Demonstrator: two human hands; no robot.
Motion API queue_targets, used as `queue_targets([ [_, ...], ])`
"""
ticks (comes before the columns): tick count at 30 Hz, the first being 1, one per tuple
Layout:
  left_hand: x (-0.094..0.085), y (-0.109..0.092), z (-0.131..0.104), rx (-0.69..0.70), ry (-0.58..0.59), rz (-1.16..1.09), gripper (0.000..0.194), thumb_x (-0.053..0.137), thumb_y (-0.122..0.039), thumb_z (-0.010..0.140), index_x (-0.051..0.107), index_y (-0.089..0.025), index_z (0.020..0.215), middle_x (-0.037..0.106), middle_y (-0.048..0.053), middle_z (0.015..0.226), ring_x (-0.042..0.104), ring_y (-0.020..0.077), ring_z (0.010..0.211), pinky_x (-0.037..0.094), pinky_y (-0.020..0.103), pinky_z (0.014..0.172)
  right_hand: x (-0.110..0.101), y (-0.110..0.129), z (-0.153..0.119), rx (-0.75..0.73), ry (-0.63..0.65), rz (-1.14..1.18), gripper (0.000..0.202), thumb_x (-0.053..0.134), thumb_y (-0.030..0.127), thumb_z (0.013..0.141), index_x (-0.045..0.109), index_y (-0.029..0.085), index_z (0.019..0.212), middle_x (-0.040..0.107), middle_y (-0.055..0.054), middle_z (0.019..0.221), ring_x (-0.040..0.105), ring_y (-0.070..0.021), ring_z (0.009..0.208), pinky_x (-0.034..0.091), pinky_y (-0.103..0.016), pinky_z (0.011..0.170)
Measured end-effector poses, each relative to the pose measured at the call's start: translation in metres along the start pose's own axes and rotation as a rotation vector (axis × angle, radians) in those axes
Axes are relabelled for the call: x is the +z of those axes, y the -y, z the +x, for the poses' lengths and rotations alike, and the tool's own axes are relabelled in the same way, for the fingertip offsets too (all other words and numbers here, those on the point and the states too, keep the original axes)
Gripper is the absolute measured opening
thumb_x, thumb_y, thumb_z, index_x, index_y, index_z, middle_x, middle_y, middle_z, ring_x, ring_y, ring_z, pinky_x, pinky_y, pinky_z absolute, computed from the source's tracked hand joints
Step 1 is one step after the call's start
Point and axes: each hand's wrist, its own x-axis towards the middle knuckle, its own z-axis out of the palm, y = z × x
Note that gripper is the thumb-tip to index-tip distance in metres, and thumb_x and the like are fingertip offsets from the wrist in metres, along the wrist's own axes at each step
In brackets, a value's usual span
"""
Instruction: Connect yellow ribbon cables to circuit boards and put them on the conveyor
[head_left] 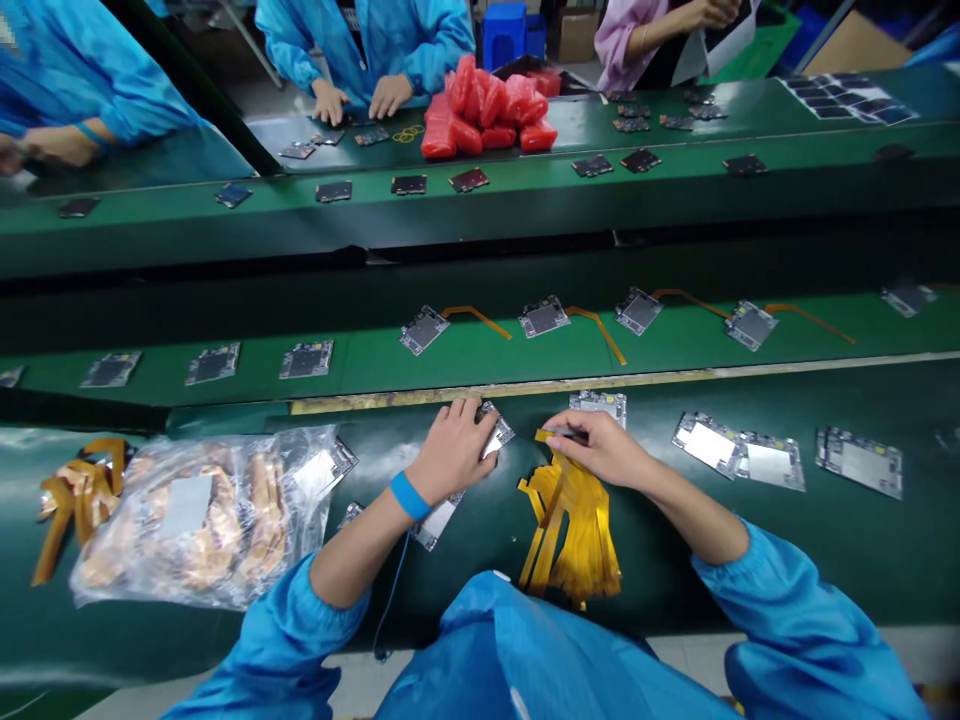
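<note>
My left hand (456, 452), with a blue wrist strap (410, 495), is closed over a small circuit board (501, 428), its thumb at the near side. Another circuit board (439, 520) lies partly hidden under that wrist. With thumb and fingertips together, my right hand (600, 448) pinches the end of an orange flex cable (546, 436). Directly below it is a fanned pile of yellow-orange flex cables (577, 530). Just beyond the right fingers lies a circuit board (604, 405), partly covered by them.
At left, a clear plastic bag (202, 520) holds copper-coloured parts, beside loose flex cables (90, 490). Several boards (859, 460) lie to the right. Boards, some with cables, sit on the green conveyor belt (360, 350). Across it, co-workers (367, 50) handle boards near red bundles (487, 110).
</note>
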Motion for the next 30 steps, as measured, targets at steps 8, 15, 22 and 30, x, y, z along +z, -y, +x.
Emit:
queue_targets([
  [8, -0.003, 0.003, 0.006, 0.097, 0.051, -0.068, 0.041, 0.064, -0.023, 0.087, 0.065, -0.022, 0.127, 0.053, 0.016, 0.129, 0.051, 0.0338, 0.116, 0.052, 0.048, 0.09, 0.003, -0.005, 0.027, 0.053, -0.006, -0.237, 0.02, 0.065, 0.032, 0.094, 0.075, 0.02, 0.106, 0.078, -0.002, 0.09, 0.066, -0.0156, 0.074, 0.041, -0.025, 0.066],
  [15, 0.002, 0.005, 0.013, 0.148, 0.032, -0.135, 0.028, 0.064, -0.016, 0.083, 0.069, -0.019, 0.11, 0.053, 0.015, 0.122, 0.049, 0.0318, 0.112, 0.05, 0.049, 0.096, 0.005, 0.006, 0.041, 0.071, 0.007, -0.339, 0.018, 0.065, 0.029, 0.096, 0.079, 0.025, 0.106, 0.081, -0.001, 0.097, 0.071, -0.0181, 0.084, 0.04, -0.026, 0.068],
  [22, 0.008, 0.008, -0.004, 0.114, -0.039, -0.137, 0.027, 0.06, -0.017, 0.092, 0.064, -0.018, 0.119, 0.051, 0.018, 0.134, 0.049, 0.0341, 0.122, 0.05, 0.051, 0.1, 0.015, 0.01, 0.053, 0.106, 0.003, -0.436, 0.017, 0.067, 0.03, 0.096, 0.08, 0.028, 0.105, 0.082, -0.001, 0.099, 0.073, -0.0212, 0.091, 0.041, -0.027, 0.07],
  [30, 0.016, 0.007, -0.013, 0.113, -0.092, -0.121, 0.02, 0.057, -0.019, 0.096, 0.065, -0.017, 0.114, 0.051, 0.018, 0.139, 0.048, 0.0341, 0.129, 0.05, 0.052, 0.106, 0.02, 0.014, 0.063, 0.138, 0.022, -0.503, 0.017, 0.067, 0.033, 0.095, 0.082, 0.028, 0.102, 0.082, -0.002, 0.099, 0.073, -0.0227, 0.092, 0.041, -0.027, 0.069],
])
